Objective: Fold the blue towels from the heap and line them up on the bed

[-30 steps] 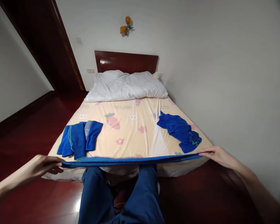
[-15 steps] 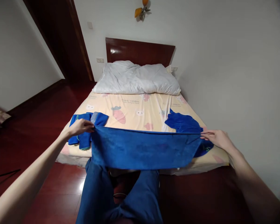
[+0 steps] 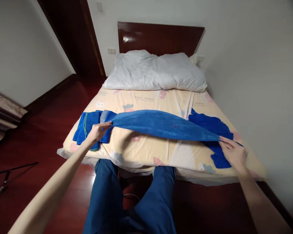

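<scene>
A blue towel [image 3: 158,125] is stretched between my two hands above the bed, its middle billowing up and away from me. My left hand [image 3: 99,131] pinches one end, close to a group of folded blue towels [image 3: 88,128] at the bed's left side. My right hand [image 3: 233,151] grips the other end, in front of a crumpled heap of blue cloth [image 3: 210,125] on the right side. Part of that heap is hidden behind the held towel and my right hand.
The bed's yellow printed sheet [image 3: 136,152] lies under the cloths. A white quilt [image 3: 156,73] is bunched against the dark wooden headboard [image 3: 161,39]. My knees touch the bed's front edge. A black metal stand [image 3: 7,175] is on the floor at left, near a curtain [image 3: 5,113].
The towel hung down as a flat sheet before; now its lower edge has swung up and forward, and it billows over the bed. The view has tilted downward.
</scene>
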A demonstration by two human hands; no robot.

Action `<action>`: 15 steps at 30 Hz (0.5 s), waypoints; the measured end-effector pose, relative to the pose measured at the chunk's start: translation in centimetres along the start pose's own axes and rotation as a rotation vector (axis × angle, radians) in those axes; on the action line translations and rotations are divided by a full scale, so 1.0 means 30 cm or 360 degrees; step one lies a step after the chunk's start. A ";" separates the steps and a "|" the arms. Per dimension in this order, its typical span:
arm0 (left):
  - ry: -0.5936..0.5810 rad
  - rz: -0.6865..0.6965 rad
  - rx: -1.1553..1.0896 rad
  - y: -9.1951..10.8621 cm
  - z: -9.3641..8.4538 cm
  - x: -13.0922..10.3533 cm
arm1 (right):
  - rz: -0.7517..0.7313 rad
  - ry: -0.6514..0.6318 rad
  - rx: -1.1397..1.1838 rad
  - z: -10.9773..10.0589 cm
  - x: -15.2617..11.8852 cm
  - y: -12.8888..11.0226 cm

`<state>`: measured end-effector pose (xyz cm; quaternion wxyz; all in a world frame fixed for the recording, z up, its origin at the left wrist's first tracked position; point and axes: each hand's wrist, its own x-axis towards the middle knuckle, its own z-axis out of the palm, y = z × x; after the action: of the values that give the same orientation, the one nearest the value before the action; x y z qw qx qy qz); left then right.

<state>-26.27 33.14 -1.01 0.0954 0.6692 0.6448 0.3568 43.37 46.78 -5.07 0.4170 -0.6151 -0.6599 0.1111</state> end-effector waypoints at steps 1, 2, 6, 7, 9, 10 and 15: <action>-0.0126 -0.0005 0.0015 -0.043 0.040 -0.044 | -0.0010 -0.0017 0.0009 0.037 -0.041 0.043; -0.0252 -0.0015 0.0040 -0.084 0.080 -0.089 | -0.0026 -0.0050 -0.0021 0.075 -0.083 0.087; -0.0601 -0.0133 0.0184 -0.208 0.215 -0.260 | -0.0071 -0.0351 -0.0218 0.200 -0.239 0.249; -0.0638 -0.0160 0.0201 -0.229 0.238 -0.296 | -0.0072 -0.0415 -0.0259 0.217 -0.271 0.276; -0.0654 -0.0190 0.0204 -0.258 0.269 -0.354 | -0.0063 -0.0474 -0.0317 0.229 -0.324 0.305; -0.0643 -0.0196 0.0202 -0.267 0.277 -0.377 | -0.0060 -0.0463 -0.0338 0.226 -0.344 0.309; -0.0725 -0.0061 0.0295 -0.255 0.256 -0.425 | -0.0110 -0.0335 -0.0395 0.169 -0.406 0.301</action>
<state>-26.65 24.95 -15.60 0.1833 0.7260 0.6491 0.1343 45.11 39.60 -19.23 0.2701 -0.6239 -0.7292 0.0781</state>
